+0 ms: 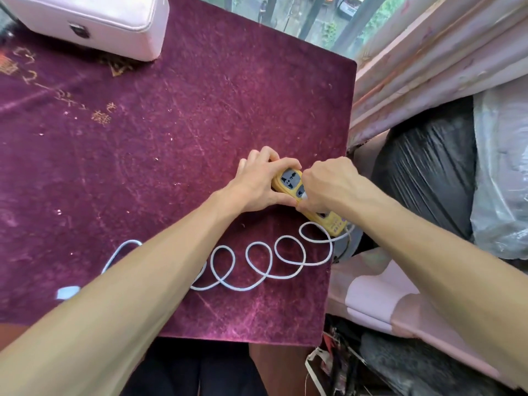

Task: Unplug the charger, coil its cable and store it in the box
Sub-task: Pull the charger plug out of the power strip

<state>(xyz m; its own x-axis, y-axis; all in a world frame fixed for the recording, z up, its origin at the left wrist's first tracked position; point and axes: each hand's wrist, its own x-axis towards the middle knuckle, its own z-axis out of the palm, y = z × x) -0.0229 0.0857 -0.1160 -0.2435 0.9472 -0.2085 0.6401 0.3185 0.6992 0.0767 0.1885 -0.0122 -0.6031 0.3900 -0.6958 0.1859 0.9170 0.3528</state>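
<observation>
We see a counter (pixel 177 115) covered in deep purple velvet filling most of the view. At its far left corner sits a pale pink box (pixel 94 21), lid down, with a dark clasp on its front. Nearer us, a white cable (pixel 258 265) lies across the velvet in a row of loose loops, running from a white end piece (pixel 67 292) at the left toward the right edge. By that right edge lies a yellow power strip (pixel 294 182), angled across the cloth. Our left hand (pixel 257 184) is wrapped around the strip's far end, pressing it down. Our right hand (pixel 328 185) is closed on the charger (pixel 304 195), a sliver of white plug showing under its fingers at the strip's middle socket.
</observation>
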